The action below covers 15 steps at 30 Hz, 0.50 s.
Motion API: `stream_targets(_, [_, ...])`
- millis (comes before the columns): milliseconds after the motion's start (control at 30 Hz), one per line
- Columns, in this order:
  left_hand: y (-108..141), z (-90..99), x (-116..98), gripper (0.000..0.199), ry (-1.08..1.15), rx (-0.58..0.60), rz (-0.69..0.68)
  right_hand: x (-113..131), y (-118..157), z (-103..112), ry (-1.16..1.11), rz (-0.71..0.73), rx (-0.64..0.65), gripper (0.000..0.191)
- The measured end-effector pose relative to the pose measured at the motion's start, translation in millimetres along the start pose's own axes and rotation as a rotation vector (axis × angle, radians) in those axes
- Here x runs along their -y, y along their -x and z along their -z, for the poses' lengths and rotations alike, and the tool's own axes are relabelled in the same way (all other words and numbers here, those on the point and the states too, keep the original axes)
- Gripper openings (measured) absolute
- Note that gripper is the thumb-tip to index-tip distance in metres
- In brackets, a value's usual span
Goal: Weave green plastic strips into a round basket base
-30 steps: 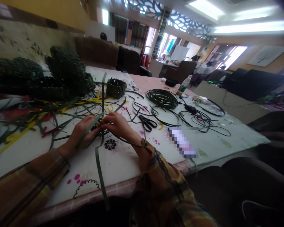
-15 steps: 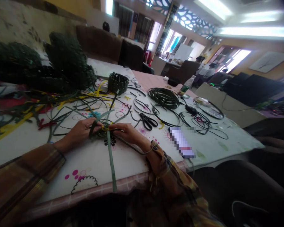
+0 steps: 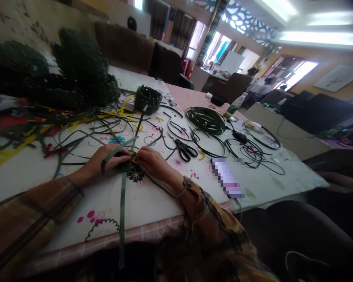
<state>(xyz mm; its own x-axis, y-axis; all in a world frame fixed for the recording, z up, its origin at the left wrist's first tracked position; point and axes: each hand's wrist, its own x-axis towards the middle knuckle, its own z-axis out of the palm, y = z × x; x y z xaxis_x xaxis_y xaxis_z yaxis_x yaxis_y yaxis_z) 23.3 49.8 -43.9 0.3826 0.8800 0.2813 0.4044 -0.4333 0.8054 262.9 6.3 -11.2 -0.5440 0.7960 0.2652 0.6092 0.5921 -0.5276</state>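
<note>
My left hand (image 3: pixel 113 156) and my right hand (image 3: pixel 153 161) meet over a small piece of weaving in dark green strips (image 3: pixel 126 168), low on the flowered tablecloth. Yellow ties (image 3: pixel 133 156) show between the fingertips of both hands. My left fingers are pinched on the weaving, and a green strip (image 3: pixel 105 161) bends up beside them. The right fingers are closed at its other side; what lies under them is partly hidden. One long strip (image 3: pixel 122 219) runs from the weaving toward me, past the table edge. Other strip ends fan out on the far side.
Black scissors (image 3: pixel 186 150) and a phone (image 3: pixel 227 178) with a blurred screen lie to the right. Beyond them are a coil of green strip (image 3: pixel 205 120) and loose loops. A small woven basket (image 3: pixel 148 101) stands behind, with larger dark woven pieces (image 3: pixel 79 70) at left.
The long strip toward me has swung left. My right fingers have curled in more over the weaving, and the strip by my left hand has tipped outward to the left.
</note>
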Motion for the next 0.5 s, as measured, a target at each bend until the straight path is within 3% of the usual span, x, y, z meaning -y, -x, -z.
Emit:
stream_targets(167, [0,-5.9,-4,0.024,-0.257,0.039,-0.086,-7,4,0,-0.117,0.031,0.001,0.007])
stream_targets(333, [4,-5.9,-18,0.019,-0.271,0.029,-0.195,-5,11,-5,0.025,0.161,0.054,0.007])
stream_targets(433, [11,12.1,-35,0.02,-0.211,-0.069,-0.275,3,19,-10,0.117,0.158,0.03,0.017])
stream_targets(500, [18,30.1,-43,0.025,-0.272,-0.221,-0.255,8,26,-15,0.174,0.163,-0.007,0.018])
